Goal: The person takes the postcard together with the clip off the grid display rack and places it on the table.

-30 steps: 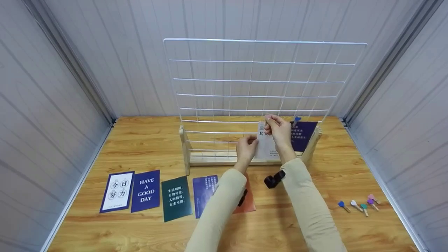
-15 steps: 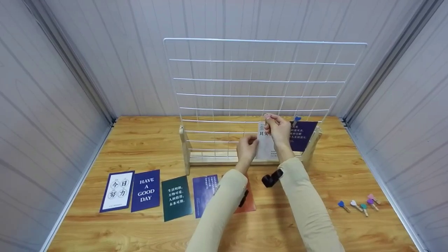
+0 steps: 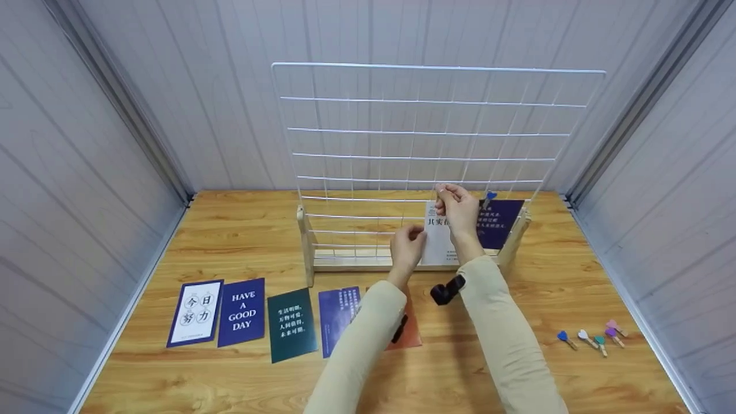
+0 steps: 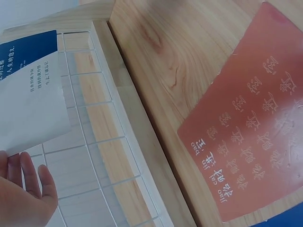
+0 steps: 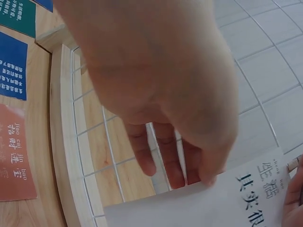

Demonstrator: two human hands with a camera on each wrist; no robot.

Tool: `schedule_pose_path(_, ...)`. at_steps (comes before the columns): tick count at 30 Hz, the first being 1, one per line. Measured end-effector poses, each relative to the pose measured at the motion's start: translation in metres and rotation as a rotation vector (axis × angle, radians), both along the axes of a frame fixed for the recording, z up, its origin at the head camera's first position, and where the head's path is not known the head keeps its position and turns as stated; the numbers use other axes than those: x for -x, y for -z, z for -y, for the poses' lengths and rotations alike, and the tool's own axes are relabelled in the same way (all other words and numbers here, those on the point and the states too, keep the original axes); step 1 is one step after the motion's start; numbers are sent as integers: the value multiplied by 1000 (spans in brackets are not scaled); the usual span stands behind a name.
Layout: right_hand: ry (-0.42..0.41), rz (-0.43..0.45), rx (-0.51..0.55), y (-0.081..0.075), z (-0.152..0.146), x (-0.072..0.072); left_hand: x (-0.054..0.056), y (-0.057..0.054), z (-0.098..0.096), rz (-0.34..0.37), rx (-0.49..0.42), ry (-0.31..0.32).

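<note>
In the head view, a white card point(image 3: 438, 244) with dark lettering stands against the white wire grid point(image 3: 437, 68). My left hand point(image 3: 407, 247) pinches the card's left edge between thumb and fingers. At the card's top, my right hand point(image 3: 462, 215) pinches a small clothespin, whose wooden end point(image 5: 293, 163) peeks out at the right wrist view's edge; the fingers hide most of it. To the right hangs a dark blue card point(image 3: 500, 227), held by a clothespin with a blue heart point(image 3: 490, 196). The left wrist view shows the white card's lower part overlapping that blue card.
The grid stands in a wooden base point(image 3: 356, 268). In front lie a white card with blue border point(image 3: 194, 313), a blue card point(image 3: 241, 313), a green card point(image 3: 292, 326), a purple-blue card point(image 3: 336, 322) and an orange card point(image 4: 246, 127). Several heart clothespins point(image 3: 600, 342) lie at right.
The right fingertips have shifted slightly upward at the card's top, and the clothespin's pink heart shows less. More of the card's lettering is visible. The left hand keeps its pinch.
</note>
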State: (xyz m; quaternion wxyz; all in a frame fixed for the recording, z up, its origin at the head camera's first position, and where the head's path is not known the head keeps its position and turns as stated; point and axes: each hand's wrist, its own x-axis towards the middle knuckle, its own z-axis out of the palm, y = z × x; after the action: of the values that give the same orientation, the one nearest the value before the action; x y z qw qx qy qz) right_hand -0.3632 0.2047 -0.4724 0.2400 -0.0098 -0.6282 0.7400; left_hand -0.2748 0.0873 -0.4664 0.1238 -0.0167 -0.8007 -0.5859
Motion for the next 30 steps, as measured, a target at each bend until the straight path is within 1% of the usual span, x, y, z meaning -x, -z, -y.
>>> schedule_pose_path(6, -5, 11, -9, -7, 0, -6, -3, 7, 3, -28, -23, 5)
schedule_pose_path(9, -16, 15, -9, -8, -1, -8, -6, 8, 4, -38, -34, 23)
schedule_pose_path(15, -46, -18, -46, -8, -6, -9, -10, 9, 7, 0, -65, 80)
schedule_pose_path(20, -77, -13, -52, -8, -9, -13, -13, 9, 11, 15, -79, 88)
schedule_pose_path(24, -102, -19, -57, -6, -11, -16, -15, 11, 13, 9, -99, 90)
schedule_pose_path(30, -145, -31, -80, 2, -17, -17, -21, 17, 14, 8, -130, 94)
